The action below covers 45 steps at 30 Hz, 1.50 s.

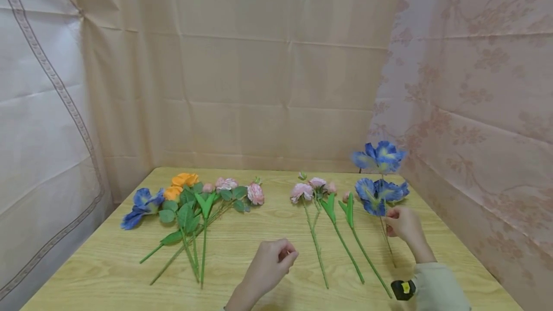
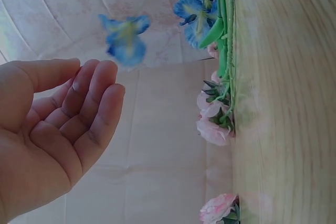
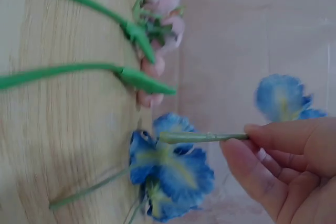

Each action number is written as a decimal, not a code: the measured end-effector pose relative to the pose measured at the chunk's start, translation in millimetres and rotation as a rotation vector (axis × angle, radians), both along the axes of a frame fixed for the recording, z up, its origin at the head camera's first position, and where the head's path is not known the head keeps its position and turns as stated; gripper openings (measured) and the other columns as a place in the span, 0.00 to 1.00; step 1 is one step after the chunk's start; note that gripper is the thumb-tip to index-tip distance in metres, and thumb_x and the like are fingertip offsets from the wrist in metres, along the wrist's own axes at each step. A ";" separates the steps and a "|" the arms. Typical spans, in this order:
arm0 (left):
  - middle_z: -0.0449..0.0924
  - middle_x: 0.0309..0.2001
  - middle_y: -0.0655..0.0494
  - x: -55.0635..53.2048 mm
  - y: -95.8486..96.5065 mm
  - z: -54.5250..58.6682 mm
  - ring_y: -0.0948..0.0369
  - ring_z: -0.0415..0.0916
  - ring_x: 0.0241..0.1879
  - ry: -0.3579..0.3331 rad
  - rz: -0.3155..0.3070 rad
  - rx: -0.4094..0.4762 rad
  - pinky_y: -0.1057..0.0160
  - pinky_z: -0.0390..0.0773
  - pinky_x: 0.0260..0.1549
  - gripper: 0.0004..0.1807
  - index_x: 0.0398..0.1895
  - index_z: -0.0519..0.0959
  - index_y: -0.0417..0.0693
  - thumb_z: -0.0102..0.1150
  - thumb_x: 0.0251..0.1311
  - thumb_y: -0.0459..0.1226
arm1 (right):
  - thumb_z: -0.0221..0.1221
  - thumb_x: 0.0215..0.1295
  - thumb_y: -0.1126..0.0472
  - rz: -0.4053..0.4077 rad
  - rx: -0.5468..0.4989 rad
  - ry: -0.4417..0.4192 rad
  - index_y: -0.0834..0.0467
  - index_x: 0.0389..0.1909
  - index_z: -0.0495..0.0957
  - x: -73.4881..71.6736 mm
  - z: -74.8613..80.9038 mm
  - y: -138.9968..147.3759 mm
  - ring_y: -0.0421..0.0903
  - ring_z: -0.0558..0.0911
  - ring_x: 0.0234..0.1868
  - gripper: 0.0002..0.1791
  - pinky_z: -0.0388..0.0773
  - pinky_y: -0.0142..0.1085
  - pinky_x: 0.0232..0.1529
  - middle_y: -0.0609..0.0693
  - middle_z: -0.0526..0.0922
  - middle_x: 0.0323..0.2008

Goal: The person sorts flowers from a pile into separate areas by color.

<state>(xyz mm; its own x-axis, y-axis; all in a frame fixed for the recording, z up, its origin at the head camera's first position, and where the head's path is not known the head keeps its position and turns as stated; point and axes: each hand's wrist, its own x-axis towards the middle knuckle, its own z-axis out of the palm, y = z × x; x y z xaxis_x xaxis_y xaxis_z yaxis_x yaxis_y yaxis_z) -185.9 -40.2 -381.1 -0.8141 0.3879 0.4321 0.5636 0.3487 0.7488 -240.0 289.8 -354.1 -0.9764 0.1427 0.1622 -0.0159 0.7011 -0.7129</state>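
"What do the hands hold?"

"The right hand point(image 1: 407, 227) pinches a blue iris point(image 1: 385, 157) by its stem, raised above the table point(image 1: 276, 220); the left hand point(image 1: 269, 264) curls loosely, grasping nothing."

"Its palm?"

"Hidden from the head view. The left wrist view shows it, but cuts off the right hand and blurs the iris."

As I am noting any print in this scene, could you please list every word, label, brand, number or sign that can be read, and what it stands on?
No text can be read in any view.
Black device at the right wrist: a yellow mark, too small and blurred to read.
Strip on the white cloth: fine pattern, too small to tell whether it holds characters.
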 end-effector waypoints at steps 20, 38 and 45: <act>0.67 0.13 0.68 -1.8 2.5 -4.2 0.75 0.61 0.12 0.042 0.005 -0.103 0.74 0.66 0.13 0.05 0.24 0.78 0.45 0.56 0.57 0.33 | 0.50 0.44 0.75 -0.026 0.143 -0.097 0.62 0.06 0.66 -14.7 -43.0 26.0 0.45 0.74 0.08 0.13 0.74 0.37 0.13 0.50 0.70 0.05; 0.67 0.14 0.67 -10.9 -19.2 -3.0 0.73 0.60 0.13 0.045 0.082 -0.099 0.73 0.65 0.12 0.06 0.26 0.78 0.43 0.56 0.57 0.34 | 0.54 0.59 0.61 -0.051 0.146 -0.126 0.53 0.08 0.56 -6.1 -35.2 19.2 0.39 0.62 0.08 0.23 0.67 0.34 0.14 0.43 0.55 0.07; 0.71 0.16 0.61 -20.5 -67.3 13.4 0.68 0.66 0.15 0.027 0.342 -0.066 0.69 0.67 0.14 0.04 0.28 0.78 0.40 0.56 0.56 0.33 | 0.53 0.61 0.62 -0.026 0.062 -0.081 0.70 0.20 0.72 0.2 -26.2 11.1 0.47 0.76 0.19 0.16 0.76 0.38 0.21 0.53 0.72 0.15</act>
<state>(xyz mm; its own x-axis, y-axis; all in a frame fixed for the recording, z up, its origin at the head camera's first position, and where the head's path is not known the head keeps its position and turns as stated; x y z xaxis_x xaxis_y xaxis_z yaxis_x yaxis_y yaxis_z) -206.3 -107.6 -367.7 -0.8906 0.1224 0.4380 0.4247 0.5683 0.7048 -239.8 300.9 -380.3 -0.9828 0.1601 0.0919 0.0588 0.7433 -0.6664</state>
